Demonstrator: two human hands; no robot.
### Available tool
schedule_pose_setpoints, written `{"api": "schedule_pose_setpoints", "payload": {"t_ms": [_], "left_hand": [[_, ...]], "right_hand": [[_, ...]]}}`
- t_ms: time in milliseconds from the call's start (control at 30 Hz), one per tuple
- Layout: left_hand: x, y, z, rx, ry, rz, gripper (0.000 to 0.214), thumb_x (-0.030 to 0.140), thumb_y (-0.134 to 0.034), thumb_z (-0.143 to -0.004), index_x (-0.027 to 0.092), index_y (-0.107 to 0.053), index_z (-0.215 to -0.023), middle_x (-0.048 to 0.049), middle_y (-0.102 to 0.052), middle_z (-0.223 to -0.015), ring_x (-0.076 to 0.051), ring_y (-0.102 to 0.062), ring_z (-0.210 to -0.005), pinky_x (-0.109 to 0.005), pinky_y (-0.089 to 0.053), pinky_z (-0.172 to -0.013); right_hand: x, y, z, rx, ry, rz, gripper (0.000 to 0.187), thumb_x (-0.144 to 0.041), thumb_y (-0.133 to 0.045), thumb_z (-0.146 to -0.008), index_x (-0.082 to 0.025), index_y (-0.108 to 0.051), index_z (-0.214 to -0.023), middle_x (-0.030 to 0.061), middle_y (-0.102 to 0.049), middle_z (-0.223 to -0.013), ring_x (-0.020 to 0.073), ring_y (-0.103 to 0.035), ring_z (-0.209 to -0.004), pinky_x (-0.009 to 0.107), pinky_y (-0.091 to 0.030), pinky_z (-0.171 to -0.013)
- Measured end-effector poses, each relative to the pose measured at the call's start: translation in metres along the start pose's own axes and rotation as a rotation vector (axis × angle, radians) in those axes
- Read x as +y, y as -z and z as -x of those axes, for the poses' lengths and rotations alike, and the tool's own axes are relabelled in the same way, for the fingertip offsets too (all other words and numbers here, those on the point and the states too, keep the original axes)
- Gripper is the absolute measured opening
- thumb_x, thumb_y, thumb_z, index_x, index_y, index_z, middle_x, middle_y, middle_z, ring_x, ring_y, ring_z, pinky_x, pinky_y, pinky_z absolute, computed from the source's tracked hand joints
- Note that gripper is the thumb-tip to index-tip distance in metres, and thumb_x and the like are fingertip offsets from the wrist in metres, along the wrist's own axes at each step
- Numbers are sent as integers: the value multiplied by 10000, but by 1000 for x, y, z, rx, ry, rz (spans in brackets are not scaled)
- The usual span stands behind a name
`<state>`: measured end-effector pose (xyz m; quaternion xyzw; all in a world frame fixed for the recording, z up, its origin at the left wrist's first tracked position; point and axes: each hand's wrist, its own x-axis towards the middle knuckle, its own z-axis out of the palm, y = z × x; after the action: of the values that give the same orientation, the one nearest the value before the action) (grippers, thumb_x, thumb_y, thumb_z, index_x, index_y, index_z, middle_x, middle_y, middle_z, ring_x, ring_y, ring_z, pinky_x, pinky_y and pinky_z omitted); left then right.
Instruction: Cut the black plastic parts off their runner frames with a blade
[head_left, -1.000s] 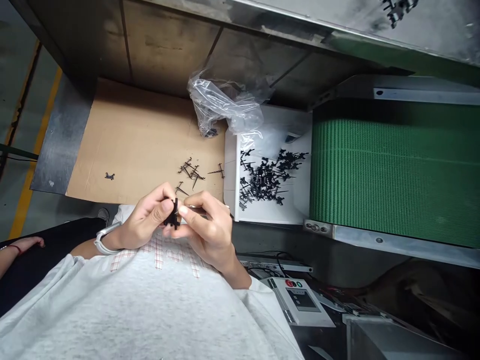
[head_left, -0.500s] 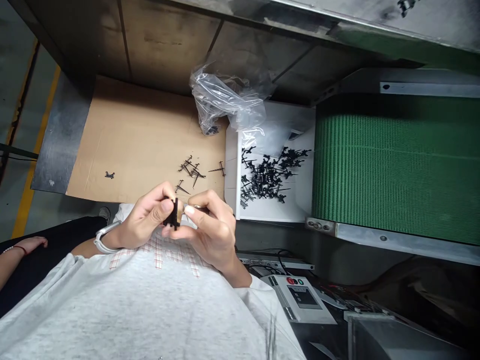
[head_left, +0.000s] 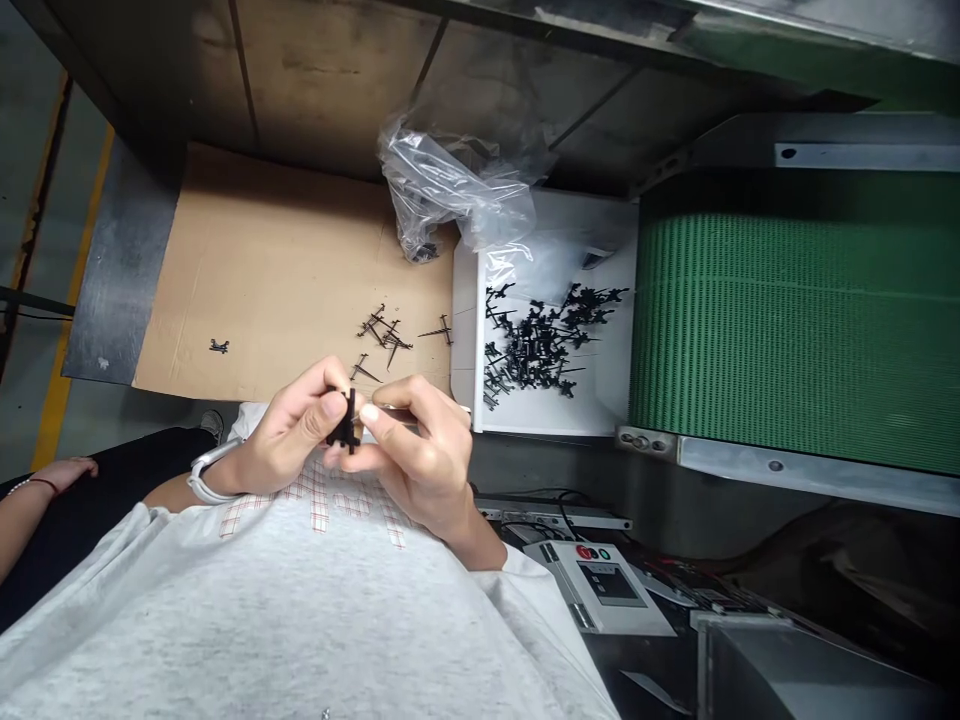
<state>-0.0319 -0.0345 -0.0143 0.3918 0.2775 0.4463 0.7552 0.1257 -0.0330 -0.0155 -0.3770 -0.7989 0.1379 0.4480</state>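
Note:
In front of my chest, my left hand (head_left: 292, 425) pinches a small black plastic part (head_left: 346, 420) between thumb and fingers. The part stands on edge, its flat face turned to the right. My right hand (head_left: 424, 450) is closed around a slim dark tool (head_left: 399, 413), mostly hidden by the fingers, so its kind is unclear. The right thumb is beside the part's face, with fingers underneath. Just beyond the hands, several thin black branched pieces (head_left: 388, 335) lie on a cardboard sheet (head_left: 277, 260). One small black part (head_left: 218, 346) lies apart on the left.
A white tray (head_left: 600, 400) holds a heap of black pieces (head_left: 536, 345). Clear plastic bags (head_left: 457, 190) lie behind it. On the right is a green conveyor belt (head_left: 787, 330), with a control box (head_left: 604, 590) below. Another person's hand (head_left: 67, 473) shows at left.
The right thumb has shifted slightly left, closer to the black part. My left hand keeps its pinch. The view has tilted a little; the loose pieces lie as before.

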Motion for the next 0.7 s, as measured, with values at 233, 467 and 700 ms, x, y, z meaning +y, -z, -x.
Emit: {"api": "schedule_pose_setpoints", "payload": {"t_ms": [233, 467, 700], "left_hand": [[-1, 0, -1, 22, -10, 18, 300, 448, -519, -972, 205, -493, -798, 48, -449, -562, -74, -348, -467, -185, -340, -479], [-1, 0, -1, -39, -55, 30, 232, 372, -461, -1010, 206, -492, -851, 60, -424, -577, -64, -321, -472, -162, -329, -481], [-3, 1, -1, -62, -84, 5, 223, 355, -433, -1023, 208, -476, -860, 63, -416, -584, -64, -310, -480, -153, -317, -483]], "right_hand": [[-2, -3, 0, 33, -27, 35, 51, -261, -546, -978, -309, -530, -974, -39, -507, -710, 104, -399, -572, 257, -314, -519], [1, -6, 0, 69, -16, 34, 150, -369, -542, -978, -307, -486, -1103, -38, -494, -737, 105, -404, -573, 248, -337, -519], [1, -7, 0, 96, 14, 47, 125, -326, -580, -963, -271, -518, -1056, -38, -487, -731, 98, -406, -582, 245, -331, -521]]}}
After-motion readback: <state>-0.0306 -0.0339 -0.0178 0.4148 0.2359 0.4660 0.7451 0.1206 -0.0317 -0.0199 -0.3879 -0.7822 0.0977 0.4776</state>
